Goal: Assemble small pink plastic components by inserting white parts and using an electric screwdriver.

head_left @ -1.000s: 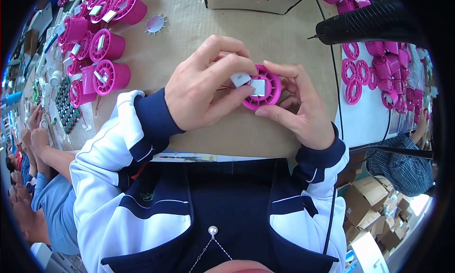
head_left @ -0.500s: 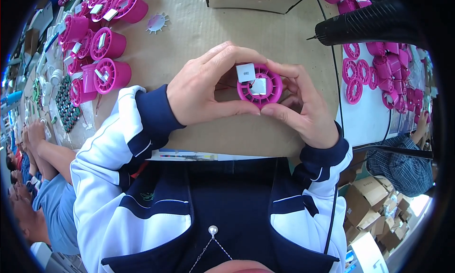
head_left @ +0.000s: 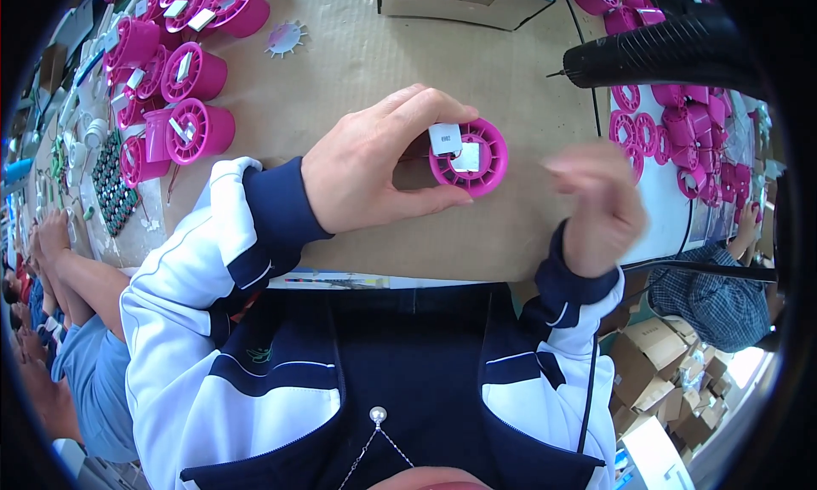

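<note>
My left hand (head_left: 366, 162) grips a round pink plastic housing (head_left: 500, 158) from its left side, thumb below and fingers above. Thin spokes radiate across the face of this housing. A white block (head_left: 445, 139) stands at its upper left rim, and a white square pad (head_left: 465, 156) shows at its centre. To the right, apart from the housing, my right hand (head_left: 600, 201) is in the air above the table's right side. Its fingers are smeared by motion, so I cannot make out whether they hold anything.
Several pink housings with white blocks (head_left: 201, 131) stand at the left. More pink parts (head_left: 698, 133) are heaped on the right. A black ribbed tube (head_left: 655, 52) reaches in from the upper right. A box (head_left: 464, 1) stands at the back, near a toothed disc (head_left: 285, 38).
My right hand has let go of the pink housing and moved away to the right. My left hand keeps its hold, in nearly the same place.
</note>
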`<state>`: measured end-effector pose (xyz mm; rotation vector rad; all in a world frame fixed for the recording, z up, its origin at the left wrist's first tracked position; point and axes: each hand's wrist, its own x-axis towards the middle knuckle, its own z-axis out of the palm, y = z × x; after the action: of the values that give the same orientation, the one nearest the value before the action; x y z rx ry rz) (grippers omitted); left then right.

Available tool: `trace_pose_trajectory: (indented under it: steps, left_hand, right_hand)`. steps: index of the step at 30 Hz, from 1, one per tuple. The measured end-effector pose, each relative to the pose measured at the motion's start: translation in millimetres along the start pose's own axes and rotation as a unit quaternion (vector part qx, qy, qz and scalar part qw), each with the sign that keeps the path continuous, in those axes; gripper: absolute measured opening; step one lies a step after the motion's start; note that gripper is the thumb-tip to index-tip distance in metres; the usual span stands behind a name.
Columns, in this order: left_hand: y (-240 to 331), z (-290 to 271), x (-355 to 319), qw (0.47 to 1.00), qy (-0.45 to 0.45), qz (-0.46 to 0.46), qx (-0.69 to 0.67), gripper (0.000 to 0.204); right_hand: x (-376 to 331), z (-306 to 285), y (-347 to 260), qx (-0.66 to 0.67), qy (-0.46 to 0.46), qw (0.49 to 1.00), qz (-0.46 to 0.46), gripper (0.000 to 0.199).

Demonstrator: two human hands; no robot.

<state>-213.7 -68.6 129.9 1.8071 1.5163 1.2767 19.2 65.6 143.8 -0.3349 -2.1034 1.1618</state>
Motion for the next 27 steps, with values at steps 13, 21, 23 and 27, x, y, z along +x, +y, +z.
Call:
trace_pose_trajectory:
  steps: [13, 21, 23, 27]
  left_hand:
    - [4, -1, -4, 0.999, -0.018, -0.031, 0.001, 0.062]
    - [7, -2, -3, 0.998, -0.03, -0.049, -0.007, 0.063]
    - [7, -1, -3, 0.998, -0.03, -0.048, -0.009, 0.063]
    - [7, -1, -4, 0.999, -0.025, -0.046, -0.001, 0.063]
  right_hand:
    - [139, -29, 0, 0.173, 0.109, 0.979, -0.02, 0.059]
    - [216, -49, -4, 0.412, -0.07, 0.902, -0.106, 0.052]
    - [217, -33, -2, 0.406, -0.055, 0.905, -0.112, 0.05]
    - [219, -1, -11, 0.397, -0.023, 0.91, -0.123, 0.046]
